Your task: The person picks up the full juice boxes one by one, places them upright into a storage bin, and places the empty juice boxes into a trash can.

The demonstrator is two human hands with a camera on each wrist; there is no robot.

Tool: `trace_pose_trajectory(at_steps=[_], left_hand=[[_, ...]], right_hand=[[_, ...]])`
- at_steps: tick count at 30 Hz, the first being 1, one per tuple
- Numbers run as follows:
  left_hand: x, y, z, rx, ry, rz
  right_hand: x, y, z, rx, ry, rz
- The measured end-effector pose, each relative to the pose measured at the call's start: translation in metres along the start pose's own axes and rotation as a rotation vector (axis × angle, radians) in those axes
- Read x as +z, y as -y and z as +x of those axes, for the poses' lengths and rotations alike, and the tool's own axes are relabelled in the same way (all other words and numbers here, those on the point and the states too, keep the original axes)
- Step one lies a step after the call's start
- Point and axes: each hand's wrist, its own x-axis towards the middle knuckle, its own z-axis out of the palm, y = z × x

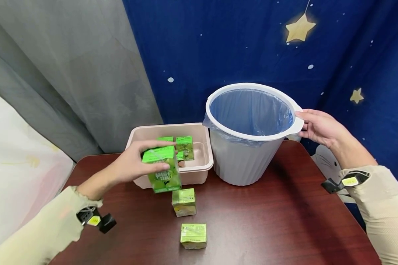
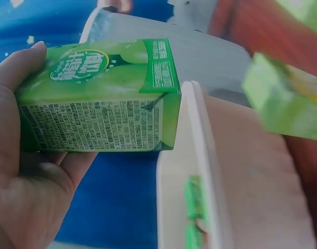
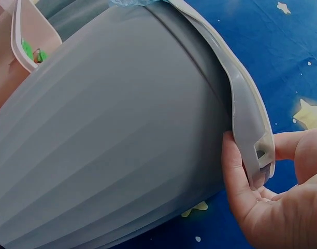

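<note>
My left hand (image 1: 136, 160) grips a green juice box (image 1: 162, 169) with thumb and fingers, held over the front rim of a beige plastic bin (image 1: 195, 177). In the left wrist view the juice box (image 2: 99, 98) shows its printed side panel. More green boxes (image 1: 184, 148) stand inside the bin. Two similar boxes, one nearer the bin (image 1: 184, 202) and one closer to me (image 1: 194, 236), rest on the table. At the right, my right hand (image 1: 321, 127) pinches the handle tab of a white trash can (image 1: 247, 162); the right wrist view shows its fingers curled around the tab (image 3: 251, 155).
The trash can has a clear plastic liner (image 1: 252, 110) folded over its rim and stands right beside the bin. Both are on a dark red wooden table (image 1: 258, 224). Grey and blue curtains (image 1: 225, 48) hang close behind.
</note>
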Motion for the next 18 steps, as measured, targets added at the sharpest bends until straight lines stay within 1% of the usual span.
trace_pose_trajectory(at_steps=[2,8,11,14,18], left_hand=[[-0.002,-0.009,0.013,0.015,0.002,0.001],[-0.007,-0.040,0.052,0.019,0.021,0.020],[-0.009,-0.055,0.072,0.060,0.032,-0.017],[-0.010,-0.068,0.093,0.111,0.023,-0.055],[-0.009,-0.081,0.119,0.138,0.005,-0.091]], right_hand=[[0.000,0.000,0.000,0.000,0.002,0.001],[-0.001,-0.001,0.000,0.001,0.008,0.009],[-0.002,-0.001,0.000,0.002,0.012,0.008],[-0.002,-0.001,0.001,0.003,0.015,0.012],[-0.001,-0.001,0.001,0.004,0.019,0.017]])
